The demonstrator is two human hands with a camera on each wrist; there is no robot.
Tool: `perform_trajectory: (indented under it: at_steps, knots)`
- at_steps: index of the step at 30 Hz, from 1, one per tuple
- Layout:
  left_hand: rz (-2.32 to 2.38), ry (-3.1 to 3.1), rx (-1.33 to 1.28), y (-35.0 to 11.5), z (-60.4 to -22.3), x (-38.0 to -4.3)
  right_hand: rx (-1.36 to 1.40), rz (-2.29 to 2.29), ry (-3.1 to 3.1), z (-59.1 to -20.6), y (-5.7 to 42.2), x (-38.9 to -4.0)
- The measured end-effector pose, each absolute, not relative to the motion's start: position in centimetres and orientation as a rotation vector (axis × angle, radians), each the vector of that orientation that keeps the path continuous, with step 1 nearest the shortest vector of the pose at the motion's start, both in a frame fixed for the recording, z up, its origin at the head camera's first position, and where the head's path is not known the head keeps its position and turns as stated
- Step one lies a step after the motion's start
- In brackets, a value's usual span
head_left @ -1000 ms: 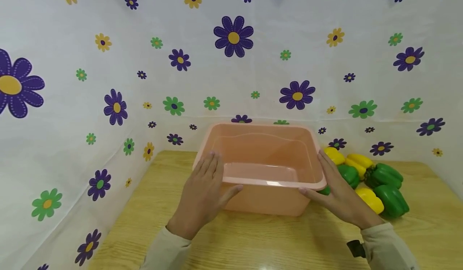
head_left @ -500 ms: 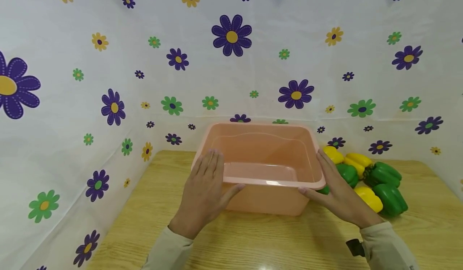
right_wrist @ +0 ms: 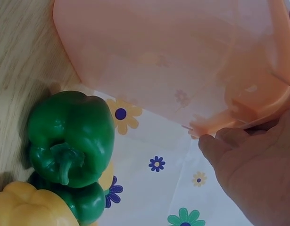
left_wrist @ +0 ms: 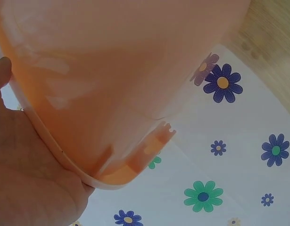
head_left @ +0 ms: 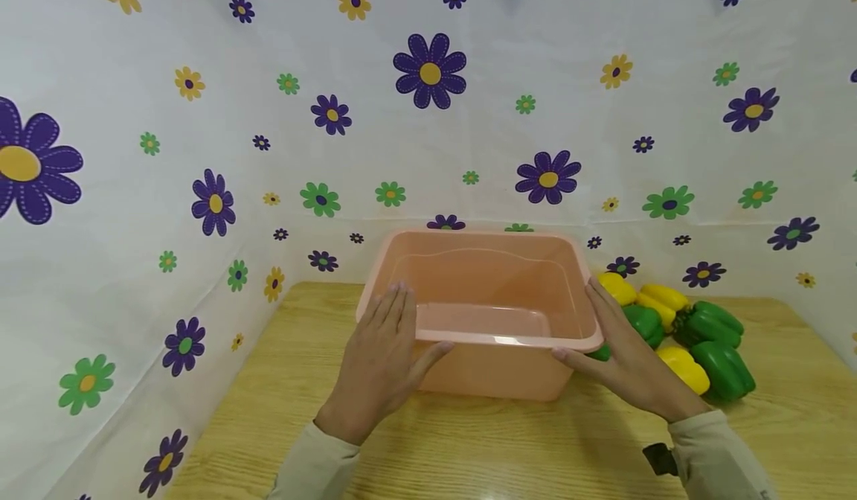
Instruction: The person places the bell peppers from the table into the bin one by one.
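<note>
A peach plastic basin (head_left: 492, 373) stands on the table in the head view, its inside bare. My left hand (head_left: 375, 370) lies against its front left corner, fingers straight over the rim and thumb along the front wall. At the front right corner, my right hand (head_left: 626, 362) touches the basin with its fingers stretched along the right side and its thumb at the front rim. The left wrist view has the palm (left_wrist: 36, 174) against the rim. In the right wrist view, fingertips (right_wrist: 213, 143) sit just under the rim, beside the outer wall (right_wrist: 149, 56).
Several green and yellow bell peppers (head_left: 723, 372) lie to the right of the basin, close to the right hand. One green pepper (right_wrist: 71, 136) is near the basin wall. A flower-print white cloth (head_left: 428, 143) hangs behind and left of the wooden table (head_left: 482, 448).
Almost nothing differs. Both hands stay at the basin's front corners, and the basin and peppers keep their places. The head view shifts slightly.
</note>
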State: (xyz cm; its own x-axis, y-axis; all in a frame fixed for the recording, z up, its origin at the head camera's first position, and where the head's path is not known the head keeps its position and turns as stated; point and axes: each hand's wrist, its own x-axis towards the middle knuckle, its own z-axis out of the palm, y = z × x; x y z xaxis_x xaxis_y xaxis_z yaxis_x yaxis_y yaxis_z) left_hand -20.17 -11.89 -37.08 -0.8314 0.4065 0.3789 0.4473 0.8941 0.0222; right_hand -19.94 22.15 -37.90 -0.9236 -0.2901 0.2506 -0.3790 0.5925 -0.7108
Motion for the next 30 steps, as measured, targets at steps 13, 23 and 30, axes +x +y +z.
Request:
perform_trajectory:
  at_steps: [13,23,30]
  knots:
    - [-0.136,-2.697,-0.622,-11.9,-37.3,-20.3,0.396,1.08,-2.5,-35.1,26.4,-19.2]
    - [-0.137,-2.653,-0.643,-11.8,-37.3,-20.3,0.09,0.871,-2.429,-35.1,31.8,-19.4]
    - [-0.141,-2.646,-0.642,-11.8,-37.3,-20.3,-0.074,0.741,-2.484,-36.0,34.2,-19.4]
